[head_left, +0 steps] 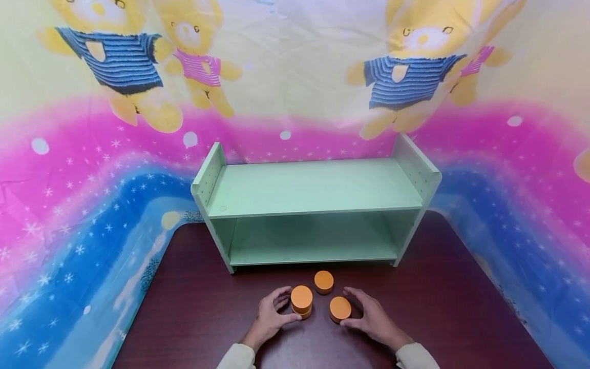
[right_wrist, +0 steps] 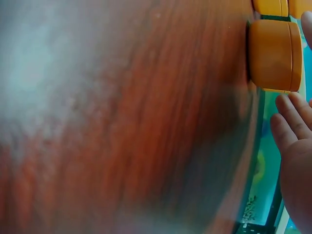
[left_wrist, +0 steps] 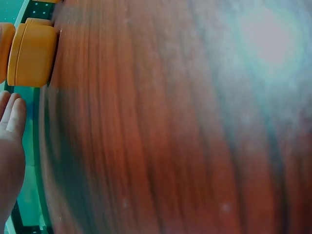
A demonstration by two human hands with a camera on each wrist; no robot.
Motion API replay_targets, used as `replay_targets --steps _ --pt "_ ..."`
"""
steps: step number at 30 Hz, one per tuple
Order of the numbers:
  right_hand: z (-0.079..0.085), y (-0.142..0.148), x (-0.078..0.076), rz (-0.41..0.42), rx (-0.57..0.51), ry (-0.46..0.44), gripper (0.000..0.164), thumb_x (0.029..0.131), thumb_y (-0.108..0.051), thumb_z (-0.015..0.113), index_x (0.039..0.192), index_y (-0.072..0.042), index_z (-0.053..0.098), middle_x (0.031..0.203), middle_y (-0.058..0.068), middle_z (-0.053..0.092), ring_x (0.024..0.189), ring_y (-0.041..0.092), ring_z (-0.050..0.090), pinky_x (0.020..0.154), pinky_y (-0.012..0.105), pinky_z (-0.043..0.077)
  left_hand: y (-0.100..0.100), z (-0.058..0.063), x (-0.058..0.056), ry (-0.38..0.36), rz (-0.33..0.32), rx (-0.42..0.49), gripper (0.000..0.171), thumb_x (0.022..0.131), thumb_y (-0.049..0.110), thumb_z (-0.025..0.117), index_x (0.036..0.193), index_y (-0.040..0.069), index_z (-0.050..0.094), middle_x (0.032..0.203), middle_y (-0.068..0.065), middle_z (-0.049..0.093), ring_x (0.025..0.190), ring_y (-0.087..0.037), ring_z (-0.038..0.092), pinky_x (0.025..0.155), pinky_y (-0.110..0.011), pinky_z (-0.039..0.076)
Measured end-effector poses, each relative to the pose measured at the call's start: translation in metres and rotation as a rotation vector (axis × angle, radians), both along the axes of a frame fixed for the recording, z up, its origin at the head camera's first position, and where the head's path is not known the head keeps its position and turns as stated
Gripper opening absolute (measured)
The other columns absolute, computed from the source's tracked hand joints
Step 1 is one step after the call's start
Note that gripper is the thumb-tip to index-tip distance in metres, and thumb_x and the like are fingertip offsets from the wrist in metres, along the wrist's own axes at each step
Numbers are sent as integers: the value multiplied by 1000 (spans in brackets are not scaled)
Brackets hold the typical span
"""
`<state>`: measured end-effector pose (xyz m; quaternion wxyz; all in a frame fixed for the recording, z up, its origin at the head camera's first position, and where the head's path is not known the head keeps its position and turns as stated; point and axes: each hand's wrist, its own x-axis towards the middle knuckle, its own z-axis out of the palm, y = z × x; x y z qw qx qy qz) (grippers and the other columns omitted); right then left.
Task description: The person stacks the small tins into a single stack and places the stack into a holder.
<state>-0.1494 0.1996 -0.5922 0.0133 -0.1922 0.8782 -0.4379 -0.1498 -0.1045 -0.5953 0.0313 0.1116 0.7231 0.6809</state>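
Note:
My left hand (head_left: 272,313) is beside a stack of two round orange lidded containers (head_left: 301,298), its thumb by the lower one. In the left wrist view the fingers (left_wrist: 17,117) lie apart from the lower container (left_wrist: 35,56); whether the thumb touches it I cannot tell. My right hand (head_left: 372,319) curves loosely beside a single orange container (head_left: 340,308), thumb near its front edge. A gap shows between the right fingers (right_wrist: 286,122) and that container (right_wrist: 274,54) in the right wrist view. Another orange container (head_left: 324,282) sits farther back, between the two hands.
A pale green two-tier shelf (head_left: 313,187) stands behind the containers on the dark reddish-brown table (head_left: 193,307). Its raised side panels flank the top board. A cloth backdrop with printed bears (head_left: 122,61) hangs around the table's back and sides.

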Motion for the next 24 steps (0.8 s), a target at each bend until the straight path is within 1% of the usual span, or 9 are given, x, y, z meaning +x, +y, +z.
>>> replay_targets --steps 6,10,13,18,22,24 --pt "-5 -2 1 -9 -92 -39 85 71 -26 92 137 7 51 128 16 62 120 35 58 102 48 49 5 -2 -1 -34 -3 30 74 68 -4 89 133 -9 54 135 -28 55 124 -41 55 104 -39 51" --pt "-7 -3 1 -6 -156 -77 85 71 -23 92 137 8 49 131 20 60 121 37 58 103 42 50 7 -3 -1 -23 10 23 73 69 -3 89 132 -9 55 133 -26 57 122 -40 56 102 -37 52" --pt "-7 -4 1 -14 -192 -105 84 71 -21 92 137 9 49 132 22 59 122 39 56 104 42 49 9 -5 -2 -29 23 21 72 68 -3 90 131 -8 55 133 -24 58 122 -38 57 101 -35 52" --pt "-8 -5 2 -28 -216 -132 83 72 -17 91 137 9 48 131 24 59 122 41 56 104 44 48 10 -5 -4 -53 42 15 71 67 -1 91 129 -7 57 131 -22 59 121 -37 57 100 -30 53" --pt "-9 -4 2 -36 -232 -166 81 73 -16 90 138 9 48 133 25 58 124 42 55 104 43 49 11 -5 -4 -44 47 -1 69 67 0 91 127 -8 58 128 -23 60 120 -39 58 99 -30 53" --pt "-9 -4 2 -37 -240 -189 81 74 -15 90 139 8 47 134 26 56 125 42 54 104 42 48 11 -6 -4 -52 49 -2 69 66 0 92 127 -7 59 128 -23 61 120 -39 58 100 -30 53"
